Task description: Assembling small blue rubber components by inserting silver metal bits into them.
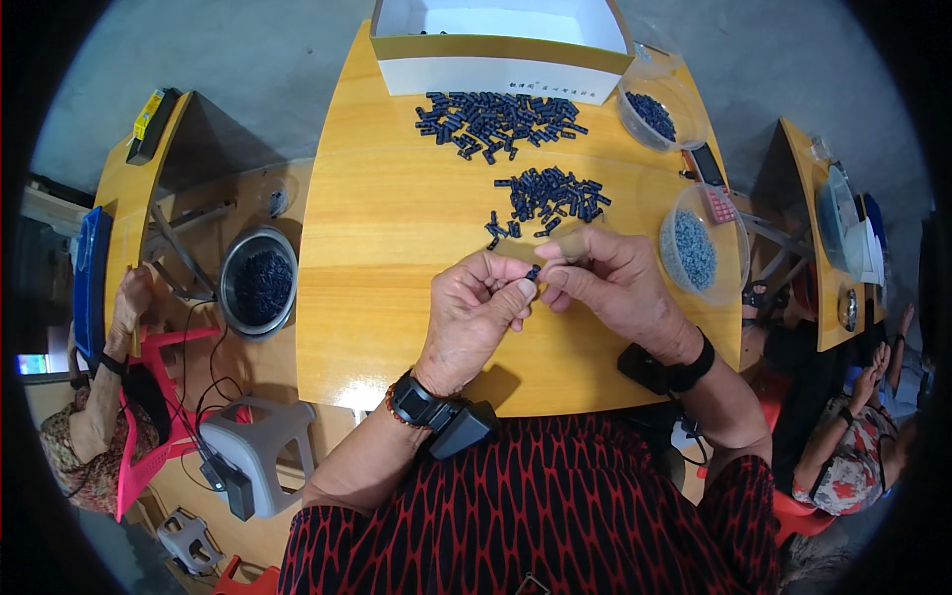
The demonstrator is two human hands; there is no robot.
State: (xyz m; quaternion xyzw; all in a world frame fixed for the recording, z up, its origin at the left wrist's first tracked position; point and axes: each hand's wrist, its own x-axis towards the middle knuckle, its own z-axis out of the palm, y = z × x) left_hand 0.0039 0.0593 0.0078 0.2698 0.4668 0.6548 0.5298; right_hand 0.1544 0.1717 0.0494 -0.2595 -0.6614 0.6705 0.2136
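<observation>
Between the fingertips of my left hand (483, 312) is a small dark cylindrical part (534, 272), pinched by thumb and forefinger. My right hand (615, 288) meets it from the other side, thumb and forefinger pressed together; whatever they grip is too small to make out. Just beyond my hands lies a loose pile of small dark cylindrical parts (555, 193), a few strayed toward my fingers. A larger pile of the same kind (496, 121) is spread farther back, against a white and gold box (496, 77).
Along the table's right side stand a clear tub of pale blue-grey pieces (691, 253), a clear tub of dark pieces (652, 117) and a pink calculator (720, 205). A steel bowl (260, 283) and a grey stool (256, 446) stand left. Other people sit at tables on both sides.
</observation>
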